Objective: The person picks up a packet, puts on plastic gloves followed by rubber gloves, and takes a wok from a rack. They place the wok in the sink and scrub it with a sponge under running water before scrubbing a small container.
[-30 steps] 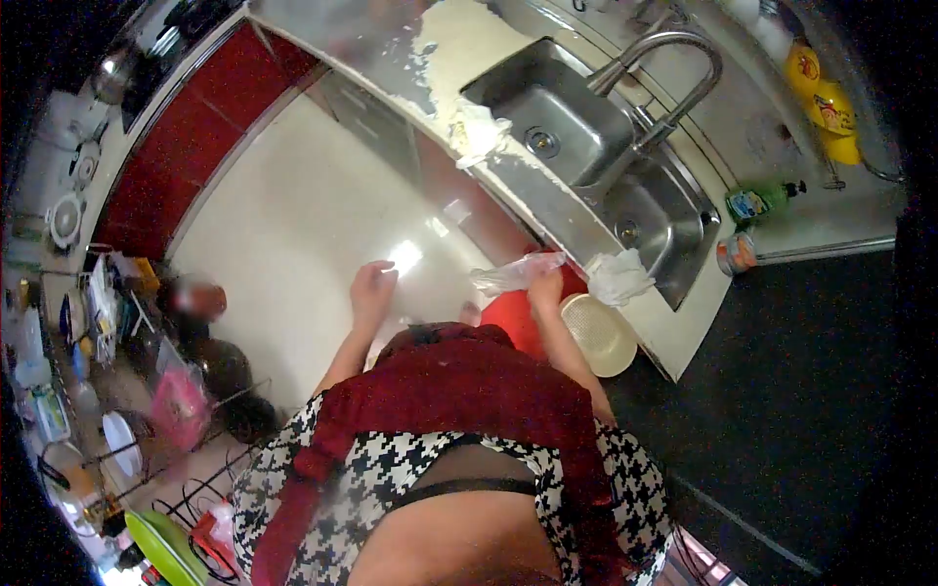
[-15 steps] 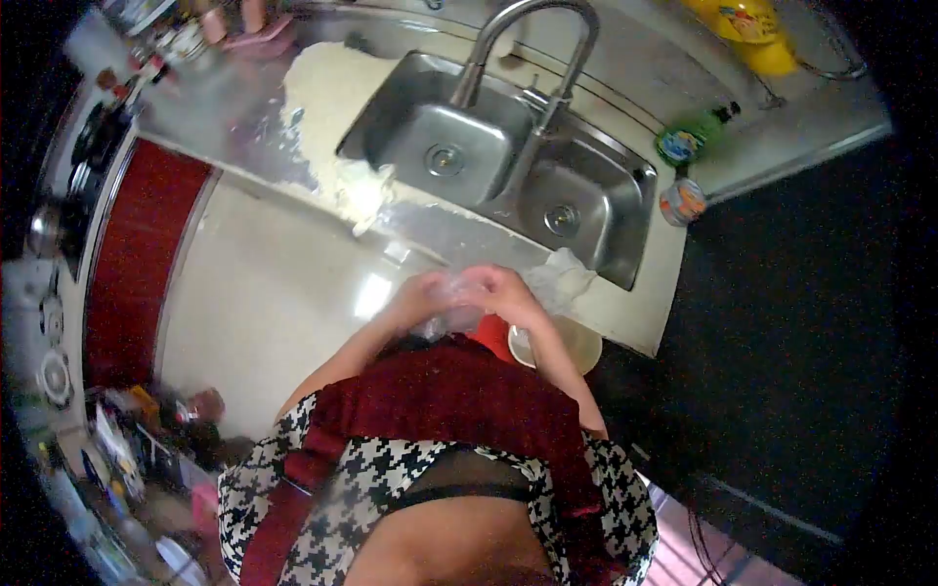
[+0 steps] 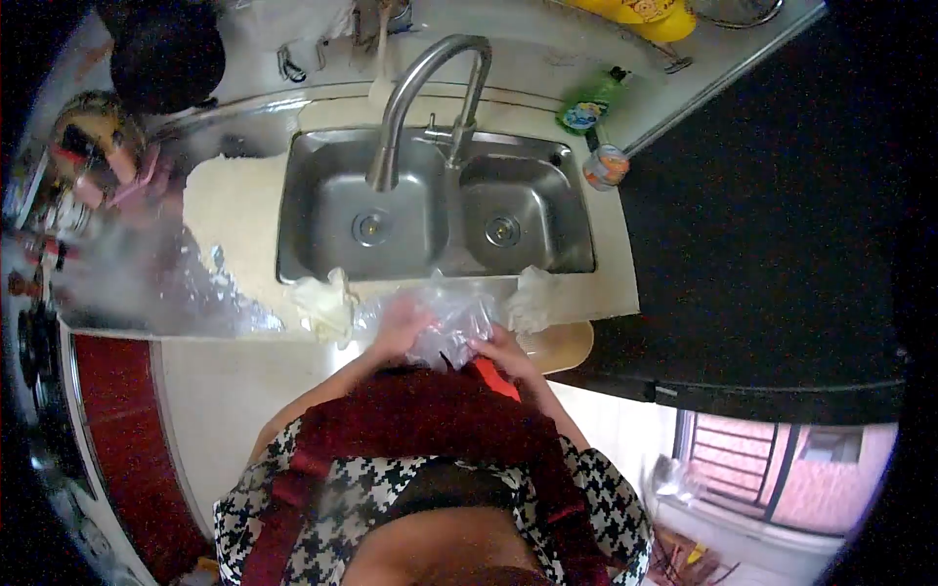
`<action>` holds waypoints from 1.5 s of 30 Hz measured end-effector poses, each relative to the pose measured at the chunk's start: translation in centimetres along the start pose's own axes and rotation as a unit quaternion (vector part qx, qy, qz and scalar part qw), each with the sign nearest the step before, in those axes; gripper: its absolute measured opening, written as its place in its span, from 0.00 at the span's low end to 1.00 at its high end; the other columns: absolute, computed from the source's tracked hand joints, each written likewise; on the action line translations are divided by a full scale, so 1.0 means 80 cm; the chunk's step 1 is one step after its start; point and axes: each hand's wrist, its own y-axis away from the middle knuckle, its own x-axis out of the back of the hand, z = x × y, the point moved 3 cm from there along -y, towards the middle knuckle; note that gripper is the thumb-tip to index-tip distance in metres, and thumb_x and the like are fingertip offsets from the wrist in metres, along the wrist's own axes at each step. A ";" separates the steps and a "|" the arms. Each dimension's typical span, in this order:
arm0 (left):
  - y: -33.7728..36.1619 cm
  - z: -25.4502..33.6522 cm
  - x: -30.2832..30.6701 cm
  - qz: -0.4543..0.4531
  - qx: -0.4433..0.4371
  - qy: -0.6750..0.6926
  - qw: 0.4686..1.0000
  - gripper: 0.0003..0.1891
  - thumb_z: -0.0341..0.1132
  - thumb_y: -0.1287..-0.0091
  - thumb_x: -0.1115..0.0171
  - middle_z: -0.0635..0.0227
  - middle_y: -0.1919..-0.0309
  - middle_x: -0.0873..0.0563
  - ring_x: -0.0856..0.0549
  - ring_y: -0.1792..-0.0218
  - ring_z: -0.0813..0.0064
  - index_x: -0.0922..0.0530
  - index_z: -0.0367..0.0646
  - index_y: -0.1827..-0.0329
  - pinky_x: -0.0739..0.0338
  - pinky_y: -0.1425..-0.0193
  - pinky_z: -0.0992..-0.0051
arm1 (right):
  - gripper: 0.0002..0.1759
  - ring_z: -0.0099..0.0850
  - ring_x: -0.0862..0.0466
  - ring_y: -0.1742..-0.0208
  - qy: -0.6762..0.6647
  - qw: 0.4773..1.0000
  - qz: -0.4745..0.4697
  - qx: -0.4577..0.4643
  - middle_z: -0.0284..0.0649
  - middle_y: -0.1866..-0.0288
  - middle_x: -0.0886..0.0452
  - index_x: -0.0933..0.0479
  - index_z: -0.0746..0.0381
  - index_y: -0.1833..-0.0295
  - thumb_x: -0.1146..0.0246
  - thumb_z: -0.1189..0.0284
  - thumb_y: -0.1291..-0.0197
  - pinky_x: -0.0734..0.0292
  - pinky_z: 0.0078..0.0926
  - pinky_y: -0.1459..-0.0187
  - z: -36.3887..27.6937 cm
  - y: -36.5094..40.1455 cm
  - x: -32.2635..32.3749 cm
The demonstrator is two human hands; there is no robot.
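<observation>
A crumpled clear plastic bag [image 3: 451, 327] is spread between my hands in front of the sink. My left hand [image 3: 399, 328] grips its left side, the fingers slightly blurred and partly behind the film. At the bag's lower right edge, my right hand [image 3: 504, 350] pinches the plastic between thumb and fingers. A white cloth [image 3: 325, 305] lies on the counter edge left of the bag. Another pale cloth or bag [image 3: 532, 299] rests to its right. Just under my right hand is something red [image 3: 496, 377], partly hidden by my wrist.
A double steel sink [image 3: 438, 264] with a tall faucet [image 3: 388, 156] lies ahead. A green bottle [image 3: 591, 103] and a can [image 3: 606, 168] stand at its right corner. A beige basin [image 3: 567, 350] sits below the counter edge. A large black surface [image 3: 752, 244] borders the right.
The camera view has turned and shifted, bringing the sink level. The plastic bag, bunched between my fingers before, is now spread wider, and my hands are farther apart.
</observation>
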 end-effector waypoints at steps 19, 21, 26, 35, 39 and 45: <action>0.046 0.028 0.010 0.002 -0.124 -0.177 0.976 0.30 0.28 0.50 0.33 0.58 0.55 0.25 0.24 0.52 0.66 0.36 0.43 0.42 0.27 0.49 0.68 | 0.11 0.22 0.24 0.72 0.099 0.876 0.466 0.073 0.34 0.73 0.23 0.23 0.63 0.62 0.41 0.65 0.40 0.28 0.21 0.72 0.144 0.098 -0.003; 0.055 0.064 0.008 0.055 -0.203 -0.216 0.953 0.21 0.32 0.47 0.35 0.59 0.60 0.22 0.20 0.57 0.64 0.28 0.45 0.49 0.26 0.53 0.69 | 0.10 0.23 0.24 0.72 0.155 0.861 0.480 0.062 0.36 0.75 0.23 0.23 0.62 0.63 0.40 0.66 0.42 0.28 0.23 0.72 0.135 0.106 0.009; 0.068 0.070 -0.024 -0.187 -0.189 -0.223 0.938 0.08 0.38 0.43 0.37 0.65 0.73 0.17 0.16 0.67 0.73 0.20 0.45 0.64 0.24 0.61 0.72 | 0.11 0.34 0.24 0.64 0.237 0.861 0.431 0.132 0.42 0.67 0.21 0.24 0.66 0.60 0.47 0.70 0.41 0.29 0.32 0.61 0.125 0.078 -0.011; 0.063 0.057 -0.060 -0.309 0.020 -0.054 0.949 0.12 0.38 0.40 0.35 0.67 0.71 0.17 0.19 0.67 0.81 0.25 0.39 0.65 0.25 0.65 0.78 | 0.16 0.21 0.26 0.75 0.220 0.935 0.237 0.147 0.36 0.77 0.23 0.24 0.63 0.74 0.37 0.60 0.44 0.31 0.23 0.73 0.089 0.029 -0.044; 0.057 0.039 -0.062 -0.307 0.007 -0.001 0.952 0.08 0.34 0.40 0.36 0.71 0.75 0.20 0.23 0.72 0.84 0.26 0.40 0.69 0.27 0.68 0.80 | 0.17 0.16 0.29 0.74 0.140 0.974 0.172 0.043 0.29 0.78 0.26 0.26 0.63 0.74 0.37 0.60 0.44 0.34 0.20 0.74 0.087 0.020 -0.036; 0.028 -0.028 -0.025 -0.069 0.076 -0.111 0.989 0.04 0.28 0.45 0.41 0.71 0.75 0.21 0.24 0.72 0.82 0.26 0.40 0.68 0.27 0.64 0.77 | 0.17 0.26 0.28 0.75 0.375 0.908 0.173 0.071 0.35 0.77 0.24 0.28 0.62 0.73 0.39 0.59 0.44 0.31 0.27 0.72 0.048 0.027 -0.041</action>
